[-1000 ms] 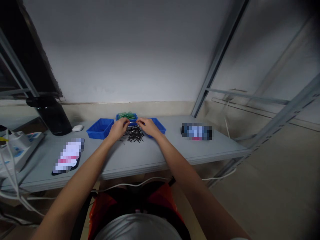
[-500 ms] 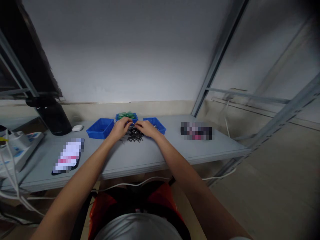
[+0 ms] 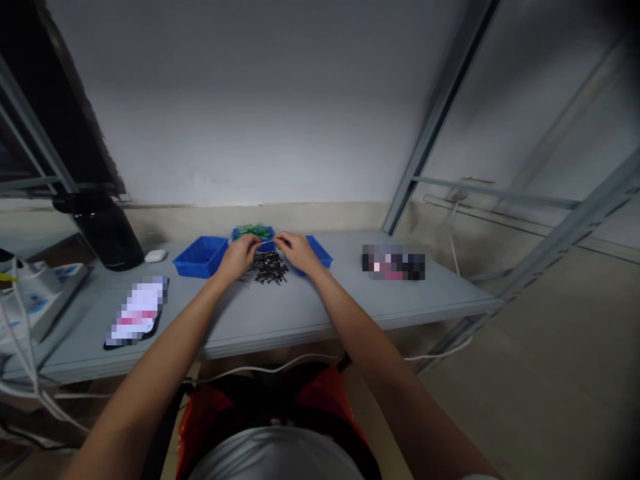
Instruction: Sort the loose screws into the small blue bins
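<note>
One tray (image 3: 321, 253) seemingly part-behind right hand (image 3: 296, 251)

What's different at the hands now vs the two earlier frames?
Since the middle frame, the right hand has shifted slightly up-frame; a thin light piece now shows between its fingertips and the left hand's. The first frame showed a similar piece; can't tell if it's the same. Blue trays and black bottle unmoved.

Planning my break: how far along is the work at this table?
Done: can't tell; the right hand partly hides the right blue tray. In hand: a thin, light piece between that hand and the left hand. Probably left to do: the pile of dark, screw-like pieces on the table.
</note>
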Available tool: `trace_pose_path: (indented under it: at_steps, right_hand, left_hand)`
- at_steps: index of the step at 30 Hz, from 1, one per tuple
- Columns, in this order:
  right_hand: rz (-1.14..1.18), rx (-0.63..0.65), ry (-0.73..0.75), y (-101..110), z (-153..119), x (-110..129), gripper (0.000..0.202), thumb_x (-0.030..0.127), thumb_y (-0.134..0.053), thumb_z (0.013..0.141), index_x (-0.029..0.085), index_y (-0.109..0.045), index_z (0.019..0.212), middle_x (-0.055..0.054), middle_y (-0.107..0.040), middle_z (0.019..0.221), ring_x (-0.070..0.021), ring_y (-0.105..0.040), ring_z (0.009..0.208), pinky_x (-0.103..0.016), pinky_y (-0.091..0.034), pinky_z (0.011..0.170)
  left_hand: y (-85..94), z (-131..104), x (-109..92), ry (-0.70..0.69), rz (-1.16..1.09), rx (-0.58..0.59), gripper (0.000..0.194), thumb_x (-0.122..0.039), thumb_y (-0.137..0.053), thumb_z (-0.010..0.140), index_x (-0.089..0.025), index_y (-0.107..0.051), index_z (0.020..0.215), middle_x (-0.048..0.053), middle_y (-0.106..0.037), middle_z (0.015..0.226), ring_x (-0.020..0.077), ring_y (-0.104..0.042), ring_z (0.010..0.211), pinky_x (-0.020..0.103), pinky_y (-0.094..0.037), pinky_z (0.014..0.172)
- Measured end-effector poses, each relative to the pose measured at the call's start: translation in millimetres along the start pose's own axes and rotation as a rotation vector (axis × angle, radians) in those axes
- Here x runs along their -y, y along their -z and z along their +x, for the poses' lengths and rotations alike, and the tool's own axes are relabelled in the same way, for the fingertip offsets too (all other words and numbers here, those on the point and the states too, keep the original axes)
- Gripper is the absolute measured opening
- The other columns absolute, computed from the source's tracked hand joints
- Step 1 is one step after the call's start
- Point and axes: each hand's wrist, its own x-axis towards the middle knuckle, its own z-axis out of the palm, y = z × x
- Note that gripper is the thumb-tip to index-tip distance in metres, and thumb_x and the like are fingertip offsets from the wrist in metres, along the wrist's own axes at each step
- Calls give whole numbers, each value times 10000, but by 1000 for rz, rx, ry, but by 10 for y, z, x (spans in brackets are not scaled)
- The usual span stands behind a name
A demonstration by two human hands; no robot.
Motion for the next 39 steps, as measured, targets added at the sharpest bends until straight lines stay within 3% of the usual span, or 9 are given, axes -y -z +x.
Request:
trace_pose_path:
  at_steps: [8, 16, 22, 29, 39]
  right_hand:
    - [17, 5, 68, -30, -7, 42, 210, 289, -468, 944, 213, -664, 936, -28, -705, 915, -153, -622, 816, -265, -439, 779]
    - [62, 6, 62, -53, -12, 23, 213, 306, -476, 941, 219, -670, 945, -19, -699, 913, -147, -610, 806, -261, -436, 788]
    - [40, 2, 58, -27, -10, 41, 205, 297, -474, 944, 221, -665, 939, -16, -700, 887, -151, -615, 791, -268, -446, 777]
    - [-11, 2, 32, 12, -3, 0, 170, 269, -497, 939, 244, -666, 935, -21, -713, 911, -170, -635, 832, -292, -457, 797]
    - [-79, 182, 63, -77, -13, -73, 201, 228, -496, 946, 218, -691, 994, -44, -718, 963, -174, -644, 867, -285, -444, 795]
  left_hand:
    - [-55, -21, 30, -43, -48, 148, 157, -226, -483, 900, -157, -625, 903, 73, -676, 889, 189, -601, 782, 309, -459, 750]
    - [-69, -23, 30, -31, -56, 164, 173, -229, -492, 905, -148, -641, 937, 78, -682, 889, 184, -606, 770, 317, -470, 756]
    - [-66, -14, 44, -55, -45, 128, 169, -224, -506, 907, -162, -660, 944, 80, -691, 928, 198, -624, 841, 330, -479, 802]
    - [18, 1, -15, -18, -41, 4, 152, -199, -516, 908, -145, -657, 933, 94, -687, 931, 203, -623, 875, 330, -476, 823]
    - [16, 6, -76, -91, -84, -79, 108, -193, -543, 905, -167, -646, 922, 60, -687, 941, 182, -627, 904, 321, -499, 840]
